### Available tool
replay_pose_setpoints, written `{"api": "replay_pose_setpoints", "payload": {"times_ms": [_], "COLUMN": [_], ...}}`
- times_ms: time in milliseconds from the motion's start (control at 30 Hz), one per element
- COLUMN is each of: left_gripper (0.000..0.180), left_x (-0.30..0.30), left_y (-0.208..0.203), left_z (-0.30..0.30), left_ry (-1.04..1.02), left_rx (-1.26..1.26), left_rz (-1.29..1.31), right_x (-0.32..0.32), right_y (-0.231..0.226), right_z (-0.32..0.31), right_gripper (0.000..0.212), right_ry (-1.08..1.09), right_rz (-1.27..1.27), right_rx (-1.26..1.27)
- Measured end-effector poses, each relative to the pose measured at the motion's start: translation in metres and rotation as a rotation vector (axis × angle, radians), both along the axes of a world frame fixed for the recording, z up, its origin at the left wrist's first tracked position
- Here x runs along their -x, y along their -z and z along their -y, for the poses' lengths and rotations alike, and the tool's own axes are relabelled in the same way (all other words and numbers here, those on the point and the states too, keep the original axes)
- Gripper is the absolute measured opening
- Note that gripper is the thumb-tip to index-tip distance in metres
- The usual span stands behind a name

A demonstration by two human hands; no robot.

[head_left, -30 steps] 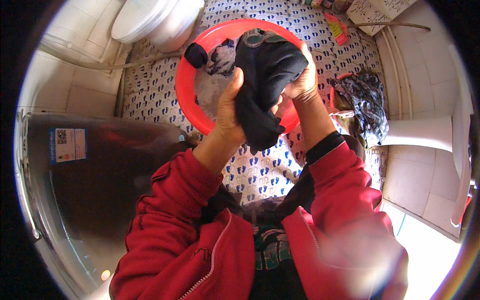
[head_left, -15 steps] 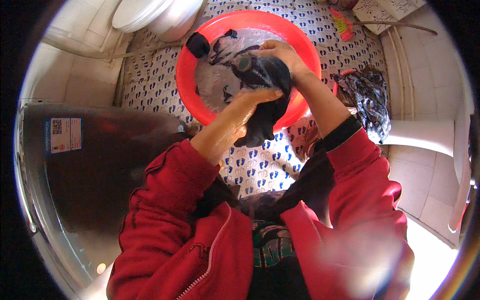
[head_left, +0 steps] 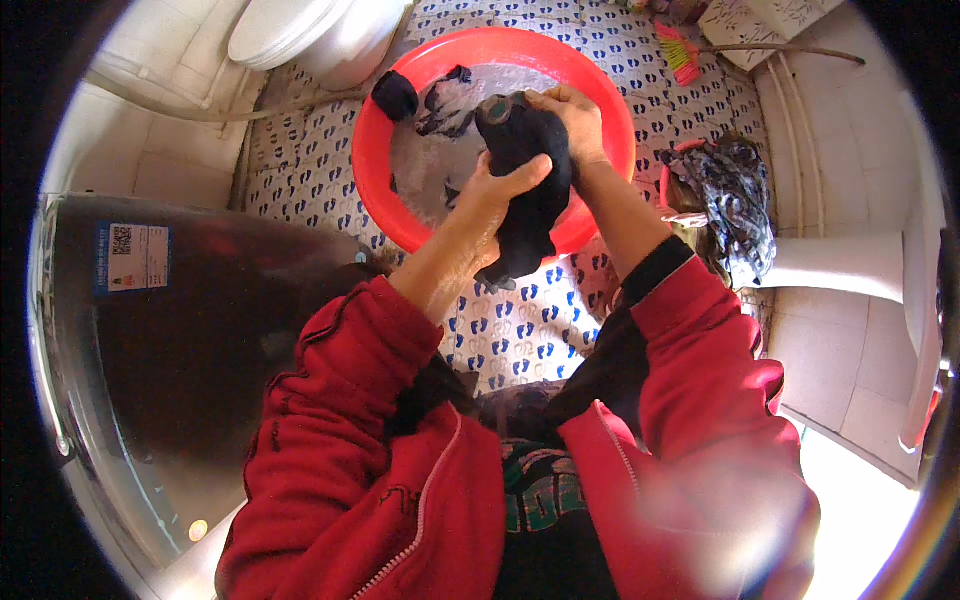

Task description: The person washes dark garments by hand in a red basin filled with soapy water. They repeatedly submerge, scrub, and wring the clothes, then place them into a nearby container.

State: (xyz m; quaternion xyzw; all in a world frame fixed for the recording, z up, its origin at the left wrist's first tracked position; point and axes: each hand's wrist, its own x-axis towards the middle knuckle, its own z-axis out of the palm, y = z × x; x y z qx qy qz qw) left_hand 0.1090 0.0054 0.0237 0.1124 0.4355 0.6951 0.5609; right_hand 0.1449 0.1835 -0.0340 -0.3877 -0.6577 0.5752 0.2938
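Note:
A wet black garment [head_left: 535, 150] hangs between my two hands over the near part of a red basin [head_left: 372, 170]. A greyish-green round patch shows at its upper end, and its lower end droops toward the basin's near rim. My left hand [head_left: 498, 195] is closed round the left side, thumb lying across the front. The fingers of my right hand [head_left: 578, 122] grip the upper right of the cloth. Cloudy, sudsy water [head_left: 425, 165] fills the basin. Dark cloth [head_left: 447, 105] lies in it, and a black bundle [head_left: 396, 96] rests on the left rim.
A dark, glossy appliance [head_left: 220, 330] stands on my left. White buckets [head_left: 340, 45] sit at the far left beside a hose [head_left: 300, 103]. Wet dark laundry [head_left: 735, 195] is heaped on the right, near a white pedestal [head_left: 835, 268]. A red-and-green brush [head_left: 678, 55] lies far right.
Both hands have shifted on the black garment. It now hangs more upright and bunched, its patched end up and clear of the cloth in the water.

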Motion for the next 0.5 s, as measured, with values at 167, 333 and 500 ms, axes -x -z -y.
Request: {"api": "replay_pose_setpoints", "payload": {"times_ms": [167,333,500], "left_gripper": [0.043,0.038,0.045], "left_x": [0.001,0.012,-0.016], "left_y": [0.0,-0.025,-0.034], "left_z": [0.003,0.017,0.029], "left_ry": [0.092,0.219,0.246], "left_rx": [0.098,-0.013,-0.188], "left_rz": [0.02,0.41,0.501], "right_x": [-0.01,-0.033,-0.031], "right_y": [-0.012,-0.056,-0.043], "right_z": [0.012,0.014,0.029], "right_gripper": [0.039,0.088,0.1], "right_ry": [-0.082,-0.455,-0.677], "right_rz": [-0.172,-0.622,-0.911], "right_rx": [0.24,0.958,1.097]}}
